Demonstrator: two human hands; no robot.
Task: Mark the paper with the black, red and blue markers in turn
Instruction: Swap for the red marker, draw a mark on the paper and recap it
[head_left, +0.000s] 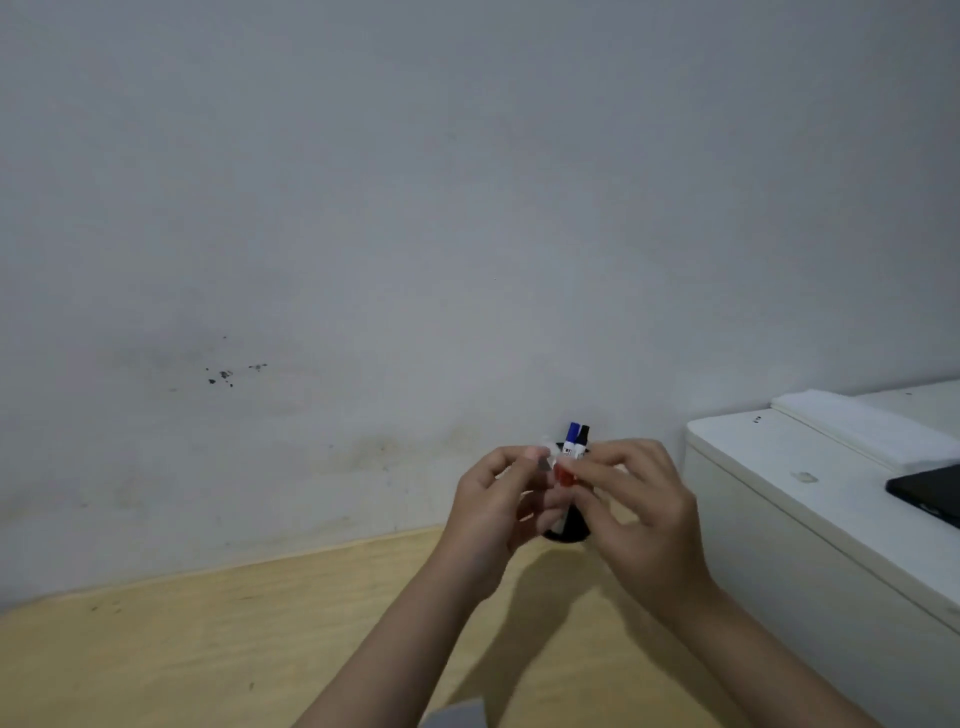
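Note:
Both my hands meet above the wooden table (208, 649), in front of a black pen holder (574, 527) by the wall. My left hand (493, 504) pinches the white barrel of the red marker (545, 460). My right hand (634, 509) pinches its red cap (563, 475); cap and barrel touch or nearly touch. The blue marker (571, 439) and the black marker (583, 441) stand upright in the holder, their caps showing above my fingers. No paper is in view.
A white printer-like machine (779, 493) stands on the right, close to my right hand, with a black flat device (930, 491) on top. A stained grey wall (363, 260) runs right behind the holder.

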